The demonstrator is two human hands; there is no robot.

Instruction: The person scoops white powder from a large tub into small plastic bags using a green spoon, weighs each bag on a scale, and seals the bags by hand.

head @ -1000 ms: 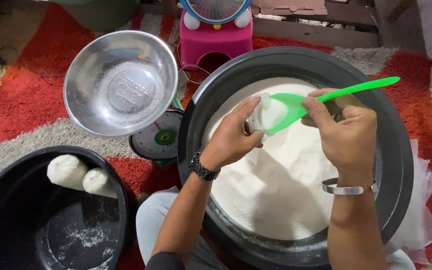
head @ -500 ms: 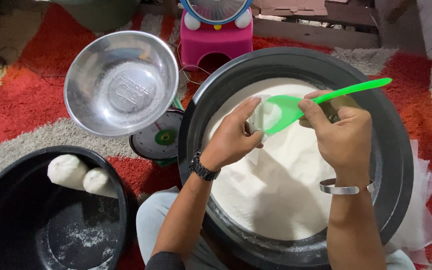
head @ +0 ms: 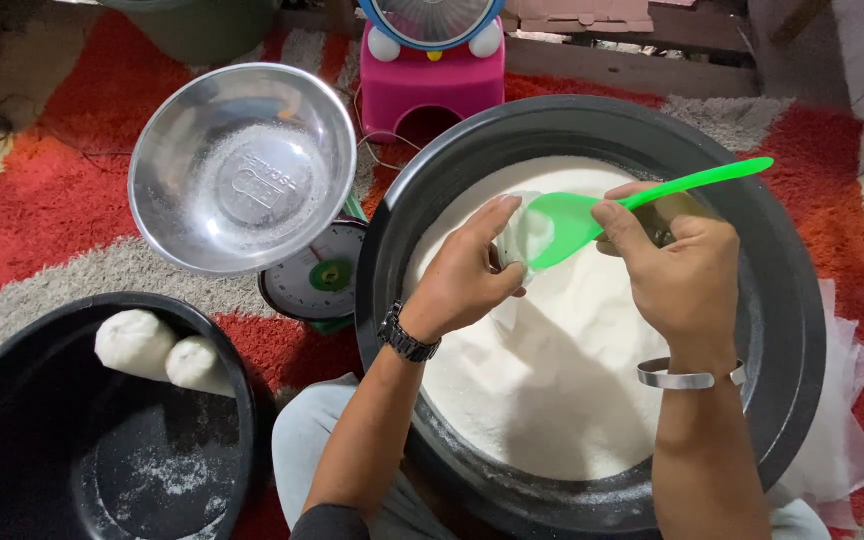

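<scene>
A big black tub (head: 792,300) holds a mound of white powder (head: 552,370). Over it, my right hand (head: 677,275) grips a bright green plastic scoop (head: 592,220) by its handle, blade pointing left. My left hand (head: 467,275), a dark watch on its wrist, holds a small clear bag (head: 517,235) against the scoop's blade; some white powder shows inside the bag. A silver bangle circles my right wrist.
A steel bowl (head: 242,165) sits on a green kitchen scale (head: 317,285) left of the tub. At lower left, a second black basin (head: 12,470) contains two filled white bags (head: 157,350). A pink fan base (head: 432,75) stands behind, on a red and grey rug (head: 32,210).
Both hands with the scoop and bag have shifted slightly; the scoop's handle has dipped a little. Otherwise nothing has moved.
</scene>
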